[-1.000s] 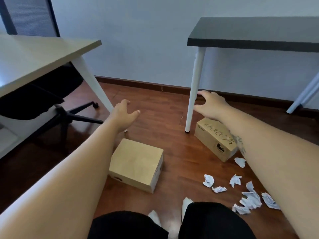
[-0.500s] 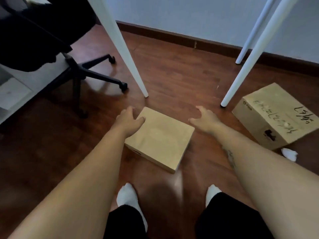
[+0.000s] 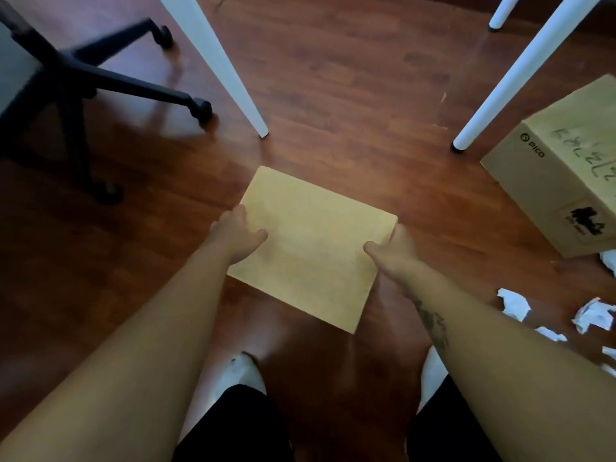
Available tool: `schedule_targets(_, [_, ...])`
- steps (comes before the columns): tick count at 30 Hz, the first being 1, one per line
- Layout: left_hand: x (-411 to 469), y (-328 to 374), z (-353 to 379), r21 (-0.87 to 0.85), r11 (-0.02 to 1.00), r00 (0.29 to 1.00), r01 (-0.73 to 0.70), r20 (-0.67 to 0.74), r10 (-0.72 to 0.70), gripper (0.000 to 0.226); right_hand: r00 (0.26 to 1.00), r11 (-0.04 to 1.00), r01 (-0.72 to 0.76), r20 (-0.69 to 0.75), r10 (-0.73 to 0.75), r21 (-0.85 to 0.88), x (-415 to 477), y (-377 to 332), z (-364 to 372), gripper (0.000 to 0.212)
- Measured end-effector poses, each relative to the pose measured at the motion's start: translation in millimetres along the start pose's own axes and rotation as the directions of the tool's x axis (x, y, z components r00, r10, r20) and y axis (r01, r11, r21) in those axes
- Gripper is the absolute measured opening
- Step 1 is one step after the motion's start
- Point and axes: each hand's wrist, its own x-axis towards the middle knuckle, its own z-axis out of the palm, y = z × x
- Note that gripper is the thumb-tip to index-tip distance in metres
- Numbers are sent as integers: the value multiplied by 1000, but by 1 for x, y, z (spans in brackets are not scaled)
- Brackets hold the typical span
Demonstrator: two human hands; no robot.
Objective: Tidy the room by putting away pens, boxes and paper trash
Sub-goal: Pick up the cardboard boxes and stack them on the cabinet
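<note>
A plain brown cardboard box (image 3: 313, 248) sits on the wooden floor in front of my feet. My left hand (image 3: 238, 236) clasps its left side, thumb lying on the top face. My right hand (image 3: 393, 250) clasps its right side the same way. A second, larger cardboard box (image 3: 563, 175) with handwriting and a printed logo lies tilted at the right edge. Several crumpled white paper scraps (image 3: 515, 303) are scattered on the floor at the lower right.
Two white table legs (image 3: 233, 78) (image 3: 506, 78) stand on the floor beyond the box. A black office chair base (image 3: 90, 85) with castors is at the upper left. My white-socked feet (image 3: 241, 371) and dark trouser legs are below the box.
I have bent lower toward the floor. Both hands came in from hovering beside the plain box to clasping its two sides.
</note>
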Motion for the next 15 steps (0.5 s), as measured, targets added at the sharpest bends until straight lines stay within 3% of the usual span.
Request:
schedule_targets(2, [11,-3,10,-79,996,999,41,1,-41,81,999,991,-47,-5,48,122,-1,-1,9,60])
schedule_targets(6, [31,-13,17,-284,954,995,96,42,-88,100,989,958,-148,43,141,248,13,14,30,73])
schedule_targets(8, [39,-21,18,-344,929,991,132,65,-117,103,979,921,-204,58,196,331,12,12,33,62])
schedule_targets(11, [36,-22,20,-383,911,988,153,36,-151,90,963,872,-269,96,252,409,9,6,30,53])
schedule_targets(15, [17,-10,13,-355,918,981,178,-8,-194,77,968,855,-248,153,199,456,-3,-7,8,49])
